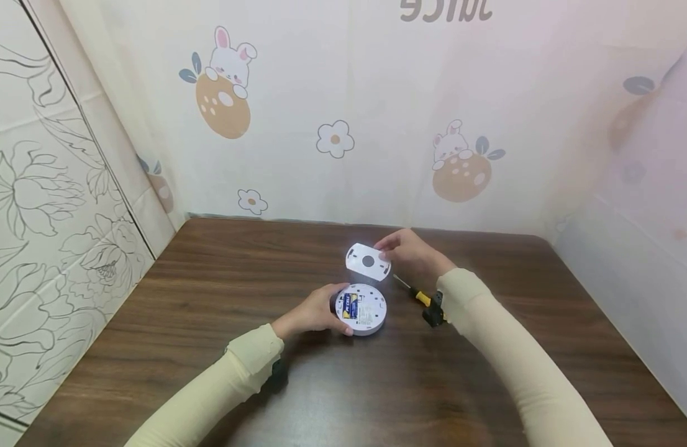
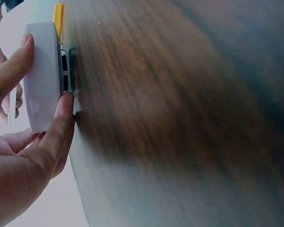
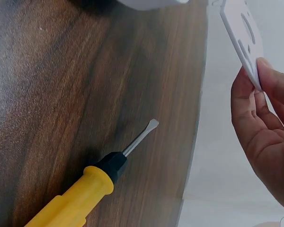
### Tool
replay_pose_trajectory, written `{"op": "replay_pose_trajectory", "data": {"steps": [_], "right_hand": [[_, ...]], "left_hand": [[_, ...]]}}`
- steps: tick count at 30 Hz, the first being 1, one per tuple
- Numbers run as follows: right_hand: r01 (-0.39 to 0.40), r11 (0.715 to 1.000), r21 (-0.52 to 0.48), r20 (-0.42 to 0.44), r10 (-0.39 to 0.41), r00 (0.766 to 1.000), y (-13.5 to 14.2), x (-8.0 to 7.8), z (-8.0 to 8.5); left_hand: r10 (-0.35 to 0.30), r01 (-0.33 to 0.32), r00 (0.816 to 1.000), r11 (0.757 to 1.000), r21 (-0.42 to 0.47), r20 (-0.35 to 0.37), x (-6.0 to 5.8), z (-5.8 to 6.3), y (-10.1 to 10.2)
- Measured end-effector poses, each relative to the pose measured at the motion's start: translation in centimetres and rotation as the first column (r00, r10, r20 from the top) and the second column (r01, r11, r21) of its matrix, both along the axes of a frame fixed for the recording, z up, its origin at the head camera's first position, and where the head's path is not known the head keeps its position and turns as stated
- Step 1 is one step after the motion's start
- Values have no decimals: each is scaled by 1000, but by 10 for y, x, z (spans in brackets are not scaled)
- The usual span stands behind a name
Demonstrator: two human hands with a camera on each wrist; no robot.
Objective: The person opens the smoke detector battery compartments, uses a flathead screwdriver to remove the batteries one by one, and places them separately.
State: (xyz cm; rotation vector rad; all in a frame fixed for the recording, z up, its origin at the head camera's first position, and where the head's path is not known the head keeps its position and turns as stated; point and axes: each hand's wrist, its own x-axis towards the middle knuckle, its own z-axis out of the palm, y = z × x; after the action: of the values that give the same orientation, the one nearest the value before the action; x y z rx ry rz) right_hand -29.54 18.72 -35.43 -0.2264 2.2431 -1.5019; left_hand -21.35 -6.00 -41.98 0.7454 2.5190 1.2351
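A round white smoke detector (image 1: 369, 316), its back facing up with a blue and yellow battery (image 1: 350, 306) in it, is held by my left hand (image 1: 320, 308). Seen edge-on in the left wrist view, the smoke detector (image 2: 42, 78) sits between thumb and fingers, its dark vented side close to the table. Just beyond it, my right hand (image 1: 406, 249) pinches a white mounting plate (image 1: 357, 262) by one end, in the air. Thumb and fingers meet on the edge of this slotted mounting plate (image 3: 244, 40) in the right wrist view.
On the brown wooden table (image 1: 220, 285), a flathead screwdriver (image 1: 420, 297) with a yellow and black handle lies below my right wrist. Behind the table hangs a printed curtain (image 1: 388, 186). A floral panel (image 1: 53, 186) stands on the left.
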Motion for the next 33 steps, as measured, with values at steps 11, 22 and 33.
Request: {"op": "replay_pose_trajectory", "data": {"steps": [11,22,33], "right_hand": [[99,986,131,-134,-81,988,9,-17,-14],[189,968,163,-170,-161,972,17,-26,-23],[328,940,97,-166,-310,936,17,-30,-38]], "left_hand": [[6,-6,1000,1000,14,9,1,0,0],[3,-3,1000,1000,6,-3,1,0,-1],[8,-8,1000,1000,-3,-4,0,-2,1]]}}
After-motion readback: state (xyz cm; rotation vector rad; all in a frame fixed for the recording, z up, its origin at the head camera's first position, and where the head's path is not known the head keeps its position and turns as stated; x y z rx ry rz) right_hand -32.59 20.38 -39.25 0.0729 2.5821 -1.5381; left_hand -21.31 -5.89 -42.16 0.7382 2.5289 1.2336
